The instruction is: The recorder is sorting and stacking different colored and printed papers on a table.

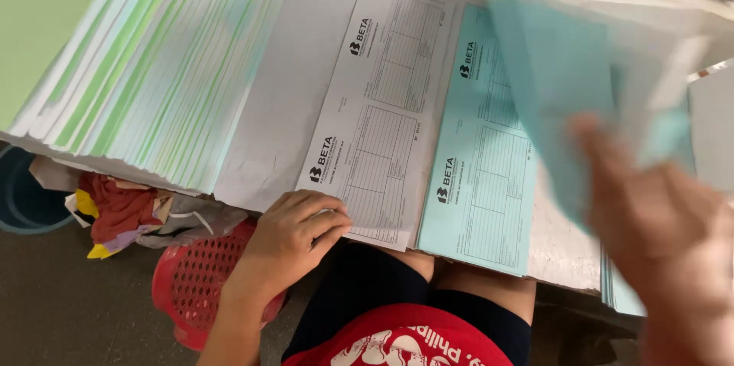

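At the far left we see a tall stack (153, 60) of thin sheets, fanned so that white and pale green edges show in fine stripes. Below it, on the dark floor, sits a red basket (187, 282) of perforated plastic, with crumpled red and yellow scraps (115, 213) beside it.

Our left hand (294, 236) lies at the near edge of the table. Its fingers are loosely curled, neither spread flat nor shut into a fist, and the fingertips rest on the bottom corner of the white form (382, 106). That form is a long smooth sheet of paper printed with ruled grids, lying flat on a plain grey board (275, 98) with a dull matt surface.

Just beside the white form, touching its right edge, lies the blue form (478, 190), the same long shape and the same ruled printing, on pale turquoise paper. Its near end juts over the table edge above our knees and dark shorts.

To the right, our right hand (665, 221) is raised close to the camera and badly blurred. It holds up a blue sheet (566, 83), thin enough to bend and curl in the air above the blue form; we cannot tell just how the fingers grip it, only that the sheet hangs from them.
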